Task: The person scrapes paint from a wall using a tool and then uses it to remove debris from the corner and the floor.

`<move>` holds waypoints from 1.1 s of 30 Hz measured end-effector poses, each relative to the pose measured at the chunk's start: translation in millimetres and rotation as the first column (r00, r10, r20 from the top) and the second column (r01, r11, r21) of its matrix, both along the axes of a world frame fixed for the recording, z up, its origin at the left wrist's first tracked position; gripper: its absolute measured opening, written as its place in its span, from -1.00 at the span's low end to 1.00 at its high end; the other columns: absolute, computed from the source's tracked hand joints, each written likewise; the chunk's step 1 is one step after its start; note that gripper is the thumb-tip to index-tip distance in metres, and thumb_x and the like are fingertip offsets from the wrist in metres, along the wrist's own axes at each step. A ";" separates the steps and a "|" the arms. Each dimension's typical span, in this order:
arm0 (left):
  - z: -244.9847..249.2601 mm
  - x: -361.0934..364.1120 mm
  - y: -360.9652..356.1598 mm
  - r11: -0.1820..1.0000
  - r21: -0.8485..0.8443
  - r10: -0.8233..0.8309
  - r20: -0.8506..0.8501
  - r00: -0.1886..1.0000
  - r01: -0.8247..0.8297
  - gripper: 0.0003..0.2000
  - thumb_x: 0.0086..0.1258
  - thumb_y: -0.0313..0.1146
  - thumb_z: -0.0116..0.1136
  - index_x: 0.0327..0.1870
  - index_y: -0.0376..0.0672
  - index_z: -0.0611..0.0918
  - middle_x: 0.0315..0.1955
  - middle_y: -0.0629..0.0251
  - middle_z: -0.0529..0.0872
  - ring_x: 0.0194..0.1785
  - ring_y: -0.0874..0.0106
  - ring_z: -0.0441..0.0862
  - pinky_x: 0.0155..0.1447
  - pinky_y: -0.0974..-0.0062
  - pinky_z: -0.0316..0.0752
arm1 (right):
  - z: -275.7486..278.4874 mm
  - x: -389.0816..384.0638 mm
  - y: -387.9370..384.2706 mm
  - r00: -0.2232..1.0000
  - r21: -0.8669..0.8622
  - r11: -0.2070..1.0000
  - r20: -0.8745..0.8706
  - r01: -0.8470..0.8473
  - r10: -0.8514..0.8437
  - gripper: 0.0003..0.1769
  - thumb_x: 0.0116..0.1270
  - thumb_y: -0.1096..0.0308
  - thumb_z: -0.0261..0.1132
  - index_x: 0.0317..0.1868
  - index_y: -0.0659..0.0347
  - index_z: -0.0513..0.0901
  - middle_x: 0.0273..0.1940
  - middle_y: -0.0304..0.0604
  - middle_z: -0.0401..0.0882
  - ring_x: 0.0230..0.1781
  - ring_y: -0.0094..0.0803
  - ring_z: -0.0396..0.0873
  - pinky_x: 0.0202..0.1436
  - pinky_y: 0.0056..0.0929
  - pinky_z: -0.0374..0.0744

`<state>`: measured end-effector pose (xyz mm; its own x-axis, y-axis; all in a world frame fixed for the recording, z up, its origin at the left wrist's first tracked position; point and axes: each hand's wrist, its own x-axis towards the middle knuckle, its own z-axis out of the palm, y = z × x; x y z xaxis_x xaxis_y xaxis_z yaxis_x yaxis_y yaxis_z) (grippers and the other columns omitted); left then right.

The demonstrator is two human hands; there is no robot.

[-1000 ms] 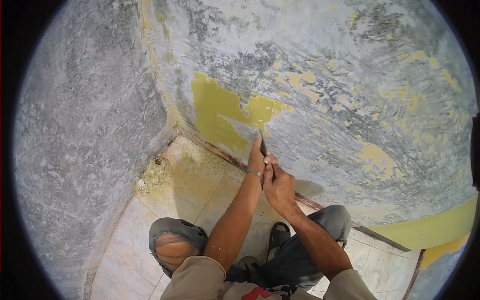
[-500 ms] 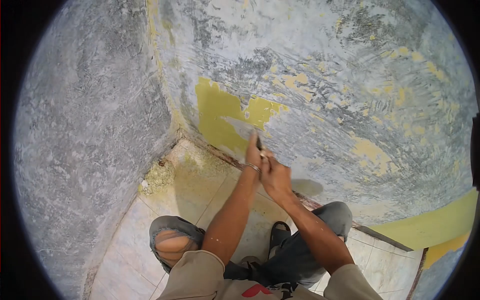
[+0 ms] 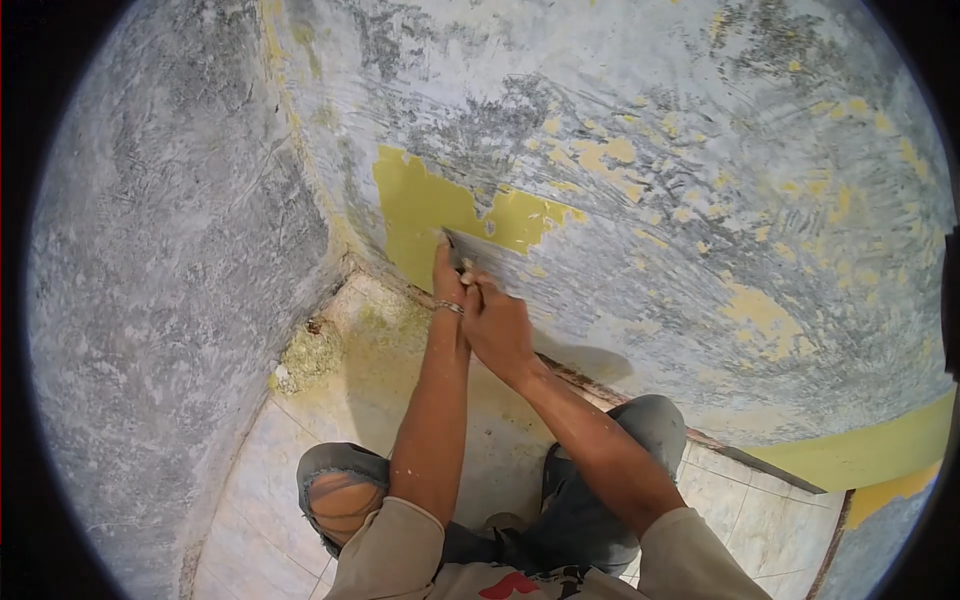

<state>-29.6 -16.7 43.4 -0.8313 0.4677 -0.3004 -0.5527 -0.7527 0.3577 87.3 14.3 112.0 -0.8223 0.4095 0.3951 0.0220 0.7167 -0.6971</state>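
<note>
A patch of yellow-green paint (image 3: 430, 197) remains on the lower wall (image 3: 600, 260), ragged at its edges beside scraped grey plaster. My right hand (image 3: 497, 325) is closed around a scraper (image 3: 467, 268), of which only a dark blade part and a pale bit of handle show. Just left of it, my left hand (image 3: 449, 282) presses on the same tool, one finger stretched along the blade. The blade's tip touches the wall at the lower part of the paint patch. Most of the handle is hidden by my fingers.
A grey wall (image 3: 170, 250) meets the scraped wall in a corner on the left. Crumbly debris (image 3: 308, 360) lies on the tiled floor (image 3: 250, 500) near that corner. My bent knees are close to the wall. A yellow-green band (image 3: 860, 450) runs low on the right.
Both hands and the scraper have moved left and upward along the wall. The grey scraped area below the paint patch now reaches further, and the camera view has shifted slightly.
</note>
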 end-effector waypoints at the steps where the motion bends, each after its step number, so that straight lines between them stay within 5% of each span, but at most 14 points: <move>1: 14.4 -3.0 -7.1 0.999 0.020 0.047 0.142 0.989 -0.050 -0.59 0.36 0.10 -0.05 -0.50 -0.05 0.37 -0.86 0.48 0.20 -0.82 0.55 0.20 -0.71 0.57 0.22 | 7.1 -6.2 -4.8 0.991 -0.071 0.997 0.129 -0.028 0.037 -0.77 0.32 0.31 0.09 -0.22 0.29 0.59 -0.50 0.24 0.55 -0.44 0.19 0.56 -0.37 0.00 0.51; 5: 5.1 -3.5 -3.4 0.998 0.042 0.038 0.143 0.989 -0.044 -0.59 0.35 0.11 -0.03 -0.53 -0.02 0.36 -0.89 0.49 0.16 -0.81 0.56 0.20 -0.71 0.57 0.19 | 4.3 1.0 5.5 0.992 -0.015 0.997 0.094 -0.082 0.083 -0.76 0.33 0.30 0.08 -0.19 0.25 0.61 -0.48 0.24 0.55 -0.42 0.20 0.56 -0.35 0.02 0.51; 7: 14.0 19.8 8.7 0.998 -0.053 0.024 -0.003 1.000 -0.024 -0.60 0.31 0.15 0.03 -0.47 0.00 0.37 -0.86 0.49 0.17 -0.82 0.55 0.18 -0.70 0.56 0.19 | 13.6 20.9 12.2 0.997 -0.070 0.995 0.007 -0.077 0.078 -0.73 0.35 0.29 0.08 -0.18 0.30 0.62 -0.50 0.24 0.54 -0.44 0.19 0.56 -0.37 -0.04 0.51; 10: 24.0 58.8 41.7 0.991 0.099 -0.090 0.022 0.996 0.087 -0.55 0.33 0.19 -0.04 -0.46 -0.05 0.39 -0.78 0.45 0.29 -0.84 0.55 0.17 -0.71 0.57 0.22 | 23.4 61.8 33.8 0.999 0.012 1.000 0.039 0.017 -0.017 -0.72 0.35 0.29 0.09 -0.18 0.33 0.63 -0.54 0.23 0.53 -0.47 0.14 0.58 -0.41 -0.13 0.51; 12: 49.3 92.1 55.3 0.997 -0.057 -0.043 0.063 0.997 0.046 -0.55 0.28 0.21 0.04 -0.43 -0.03 0.36 -0.77 0.44 0.27 -0.84 0.54 0.17 -0.70 0.54 0.23 | 24.7 87.6 48.5 0.996 0.007 0.999 0.078 0.039 -0.039 -0.72 0.35 0.29 0.10 -0.18 0.34 0.63 -0.54 0.23 0.53 -0.49 0.11 0.59 -0.42 -0.17 0.51; 14: 47.1 101.6 64.6 0.998 -0.034 -0.044 0.120 0.992 0.048 -0.55 0.27 0.21 0.07 -0.40 -0.02 0.36 -0.76 0.44 0.27 -0.84 0.53 0.17 -0.69 0.52 0.25 | 25.2 96.5 51.0 0.991 0.002 0.998 0.119 0.061 -0.061 -0.72 0.35 0.30 0.11 -0.18 0.35 0.63 -0.55 0.22 0.53 -0.50 0.08 0.59 -0.43 -0.20 0.51; 20: 12.5 64.1 45.0 0.992 0.018 -0.127 0.067 0.990 0.126 -0.55 0.26 0.21 0.09 -0.36 -0.03 0.37 -0.76 0.43 0.28 -0.85 0.52 0.19 -0.66 0.46 0.29 | 15.0 69.9 33.8 0.980 0.023 0.996 0.176 0.091 -0.094 -0.74 0.32 0.32 0.13 -0.19 0.36 0.62 -0.55 0.20 0.54 -0.49 0.08 0.60 -0.42 -0.18 0.52; 22: -23.2 18.8 28.7 0.985 0.092 -0.128 -0.170 0.977 0.145 -0.55 0.31 0.20 0.00 -0.36 -0.07 0.42 -0.74 0.42 0.32 -0.82 0.52 0.23 -0.65 0.46 0.30 | 10.1 38.1 22.4 0.999 0.065 0.997 0.019 0.029 -0.030 -0.76 0.30 0.35 0.13 -0.17 0.33 0.62 -0.53 0.20 0.56 -0.48 0.13 0.58 -0.40 -0.11 0.53; 25: 3.5 -9.0 4.2 0.997 -0.064 0.030 -0.131 0.991 -0.038 -0.56 0.38 0.16 -0.10 -0.34 -0.09 0.47 -0.72 0.42 0.37 -0.78 0.56 0.28 -0.67 0.56 0.27 | 13.9 -1.5 2.8 0.998 -0.039 0.999 0.061 -0.020 0.023 -0.76 0.28 0.37 0.12 -0.13 0.27 0.62 -0.51 0.22 0.56 -0.47 0.17 0.56 -0.37 -0.05 0.53; 27: 24.2 -1.7 -3.6 0.995 0.049 0.086 0.072 0.994 -0.090 -0.59 0.39 0.10 -0.10 -0.48 -0.06 0.42 -0.80 0.47 0.29 -0.83 0.55 0.17 -0.70 0.54 0.21 | 15.8 -4.9 4.9 0.995 -0.022 0.999 0.091 -0.049 0.051 -0.76 0.28 0.37 0.10 -0.11 0.24 0.61 -0.50 0.22 0.56 -0.47 0.17 0.56 -0.36 -0.04 0.53; 30: 24.1 2.7 -1.0 0.991 0.135 -0.028 0.112 0.993 0.013 -0.63 0.39 0.06 -0.10 -0.47 -0.04 0.43 -0.79 0.47 0.29 -0.82 0.55 0.18 -0.69 0.55 0.22 | 14.2 6.7 12.7 0.995 0.001 0.997 0.058 -0.077 0.077 -0.76 0.30 0.36 0.10 -0.10 0.22 0.62 -0.52 0.21 0.55 -0.48 0.14 0.57 -0.37 -0.06 0.53; 33: 13.8 37.5 37.3 0.999 -0.043 0.028 -0.076 0.997 -0.032 -0.61 0.35 0.11 -0.02 -0.40 -0.07 0.42 -0.75 0.43 0.32 -0.81 0.54 0.20 -0.65 0.52 0.28 | 28.3 50.9 28.1 0.998 -0.019 0.999 0.052 -0.029 0.030 -0.76 0.32 0.34 0.10 -0.13 0.25 0.62 -0.55 0.20 0.54 -0.53 0.09 0.58 -0.40 -0.13 0.53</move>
